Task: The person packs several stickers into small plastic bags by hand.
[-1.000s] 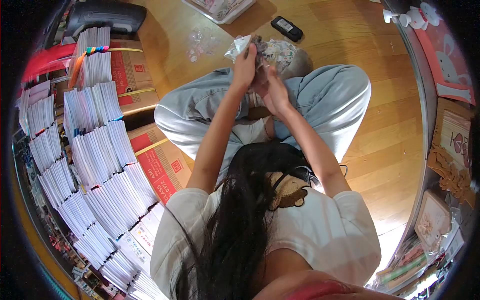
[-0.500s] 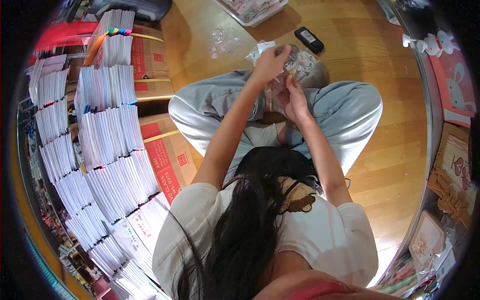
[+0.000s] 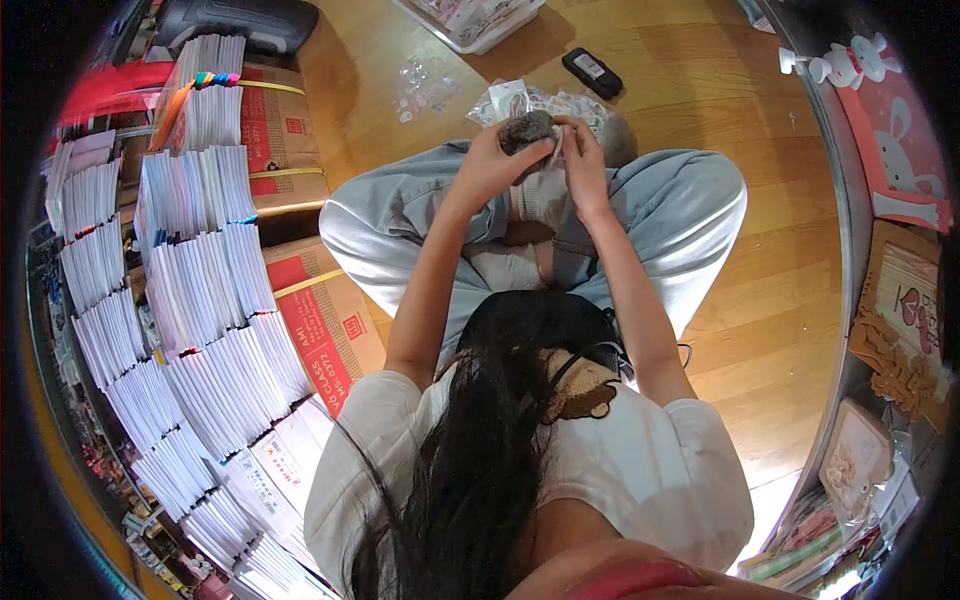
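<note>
My left hand [image 3: 492, 168] is closed around a dark grey, fuzzy-looking bundle [image 3: 527, 130], thumb on the near side. Its exact kind cannot be made out. Close on its right, my right hand [image 3: 584, 168] has its fingers together at a thin pale strip [image 3: 558, 146] beside the bundle. Both hands are above my crossed legs and the light sock [image 3: 542, 195]. Just beyond them lies a clear plastic bag [image 3: 570, 103] of small pale items, with a white card [image 3: 508, 97] at its left. My hands partly hide the bag.
Small clear pieces [image 3: 425, 85] lie on the wooden floor. A black object with a white label [image 3: 592, 73] and a white basket [image 3: 485, 40] are farther off. Stacked notebooks [image 3: 205, 280] and cardboard boxes [image 3: 325, 320] line the left; a shelf with a pink bunny item [image 3: 905, 160] borders the right.
Both hands have come lower and closer to me. The left hand has turned, bringing the dark grey bundle into clearer view. The whole view has shifted slightly.
</note>
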A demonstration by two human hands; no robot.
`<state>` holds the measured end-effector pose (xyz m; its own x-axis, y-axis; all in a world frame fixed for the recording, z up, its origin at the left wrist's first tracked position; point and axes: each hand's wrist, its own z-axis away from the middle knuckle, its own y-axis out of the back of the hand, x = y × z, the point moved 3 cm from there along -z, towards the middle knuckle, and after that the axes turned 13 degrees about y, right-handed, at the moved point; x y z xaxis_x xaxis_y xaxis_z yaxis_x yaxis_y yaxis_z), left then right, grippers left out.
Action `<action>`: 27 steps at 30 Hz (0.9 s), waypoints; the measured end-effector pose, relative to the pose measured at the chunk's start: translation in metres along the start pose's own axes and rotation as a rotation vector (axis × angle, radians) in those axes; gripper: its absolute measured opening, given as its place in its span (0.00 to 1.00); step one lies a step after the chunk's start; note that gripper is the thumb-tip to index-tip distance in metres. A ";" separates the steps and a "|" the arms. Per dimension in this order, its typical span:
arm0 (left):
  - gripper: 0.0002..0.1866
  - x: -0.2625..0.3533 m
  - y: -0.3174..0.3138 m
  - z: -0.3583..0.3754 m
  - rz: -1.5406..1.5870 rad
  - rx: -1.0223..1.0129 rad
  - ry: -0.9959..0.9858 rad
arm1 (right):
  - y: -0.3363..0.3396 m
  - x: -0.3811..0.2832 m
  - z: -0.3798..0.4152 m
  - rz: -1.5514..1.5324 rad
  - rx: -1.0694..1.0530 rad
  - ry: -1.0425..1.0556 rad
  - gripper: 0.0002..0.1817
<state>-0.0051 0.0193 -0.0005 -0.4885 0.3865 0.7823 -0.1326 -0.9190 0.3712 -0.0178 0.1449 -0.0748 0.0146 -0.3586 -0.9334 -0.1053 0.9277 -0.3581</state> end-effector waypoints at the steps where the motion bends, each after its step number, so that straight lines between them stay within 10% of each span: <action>1: 0.15 -0.005 -0.002 -0.001 0.049 -0.003 -0.010 | 0.001 0.003 -0.001 0.086 0.010 0.055 0.12; 9: 0.16 -0.012 -0.020 0.003 0.424 0.096 -0.140 | 0.007 0.020 0.000 0.017 0.135 0.060 0.14; 12: 0.19 -0.006 -0.030 0.006 -0.042 0.309 -0.568 | 0.005 0.025 0.004 -0.183 0.086 -0.011 0.19; 18: 0.30 -0.021 -0.029 -0.005 0.458 -0.113 -0.213 | 0.001 0.025 0.002 -0.207 0.005 -0.162 0.31; 27: 0.29 -0.025 -0.005 -0.009 0.250 -0.023 -0.161 | -0.001 0.015 -0.003 0.201 0.042 0.056 0.34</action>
<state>0.0000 0.0134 -0.0268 -0.3653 0.1540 0.9181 -0.0463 -0.9880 0.1473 -0.0209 0.1386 -0.0884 -0.0580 -0.1697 -0.9838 -0.0593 0.9843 -0.1663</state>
